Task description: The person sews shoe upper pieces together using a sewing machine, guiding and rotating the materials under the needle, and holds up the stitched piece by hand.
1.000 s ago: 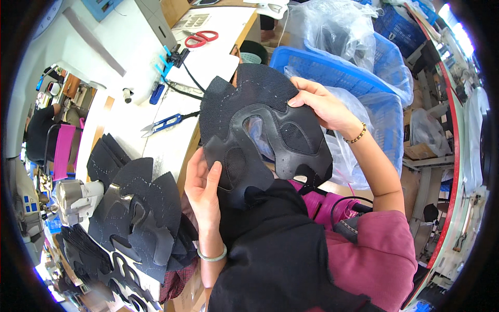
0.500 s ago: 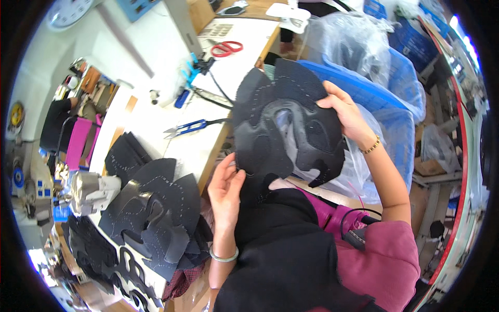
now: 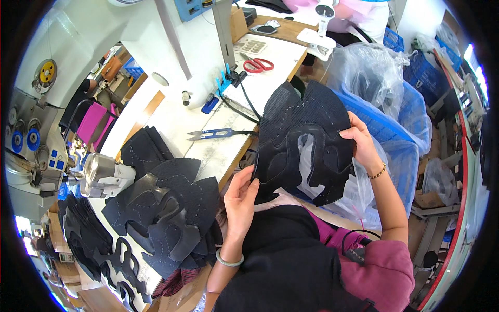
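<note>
A black shoe upper (image 3: pixel 283 114) of mesh and smooth overlay, with pale dashed stitch lines and a curved slot in its middle, is held up before me. My right hand (image 3: pixel 364 145) pinches its right edge between thumb and fingers. At the lower left edge, the thumb and fingertips of my left hand (image 3: pixel 240 200) grip it. Through the slot shows clear plastic behind. To the left, a pile of similar black uppers (image 3: pixel 174 208) lies overlapped on the white table (image 3: pixel 208 156), beside a sewing machine head (image 3: pixel 106 176).
Blue-handled thread snips (image 3: pixel 213 134) and red-handled scissors (image 3: pixel 258 65) lie on the table. Narrow black cut pieces (image 3: pixel 86 236) are heaped at the left. Blue crates (image 3: pixel 387 119) lined with clear plastic stand at the right. Another person's pink clothing (image 3: pixel 353 15) shows at the back.
The whole view has shifted, so table and crates sit further right and lower. Both hands keep hold of the shoe upper, which now faces me more squarely.
</note>
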The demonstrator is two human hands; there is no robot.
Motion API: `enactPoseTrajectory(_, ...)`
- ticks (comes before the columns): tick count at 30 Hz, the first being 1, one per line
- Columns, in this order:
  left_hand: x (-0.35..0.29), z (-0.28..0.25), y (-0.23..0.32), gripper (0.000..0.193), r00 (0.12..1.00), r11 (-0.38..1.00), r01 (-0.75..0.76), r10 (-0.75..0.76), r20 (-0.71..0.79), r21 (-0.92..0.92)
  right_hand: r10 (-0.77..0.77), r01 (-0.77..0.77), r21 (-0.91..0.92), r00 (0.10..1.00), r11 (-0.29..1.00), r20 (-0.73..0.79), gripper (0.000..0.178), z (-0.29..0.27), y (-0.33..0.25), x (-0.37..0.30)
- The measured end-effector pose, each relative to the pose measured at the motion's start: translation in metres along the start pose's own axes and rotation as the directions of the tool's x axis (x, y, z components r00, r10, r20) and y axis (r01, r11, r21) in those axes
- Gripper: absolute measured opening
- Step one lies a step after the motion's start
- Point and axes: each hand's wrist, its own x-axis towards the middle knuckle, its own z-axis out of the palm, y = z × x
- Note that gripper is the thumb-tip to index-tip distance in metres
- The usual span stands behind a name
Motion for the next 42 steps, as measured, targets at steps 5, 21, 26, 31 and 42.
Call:
enactPoseTrajectory(5, -0.007, 0.006, 0.009, 0.026, 0.992, 0.985, -0.107, 0.114, -0.044, 0.136, -0.018, 0.019, 0.017, 0.999, 1.000, -0.038, 0.023, 0.010, -0.011, -0.001)
enactPoseTrajectory(21, -0.088, -0.061, 0.097, 0.041, 0.937, 0.918, -0.346, 0.350, -0.018, -0.193, -0.024, 0.007, 0.084, 0.979, 0.996, 0.202, 0.018, 0.153, -0.058, 0.037)
enactPoseTrajectory(26, -0.151, -0.105, 0.129, 0.042, 0.974, 0.937, -0.196, 0.152, -0.169, -0.288, 0.105, -0.176, 0.081, 0.832, 0.981, 0.544, 0.039, 0.237, -0.037, 0.020)
enactPoseTrajectory(31, -0.200, -0.159, 0.135, 0.034, 0.516, 0.815, -0.569, 0.456, -0.725, 0.107, 0.309, -0.420, -0.168, 0.293, 0.892, 0.905, 0.044, 0.326, -0.021, -0.010)
enactPoseTrajectory(42, -0.192, -0.427, 0.314, 0.040, 0.397, 0.724, -0.097, 0.657, -0.640, 0.683, 0.291, 0.056, -0.286, -0.194, 0.957, 0.937, 0.041, 0.432, -0.006, -0.019)
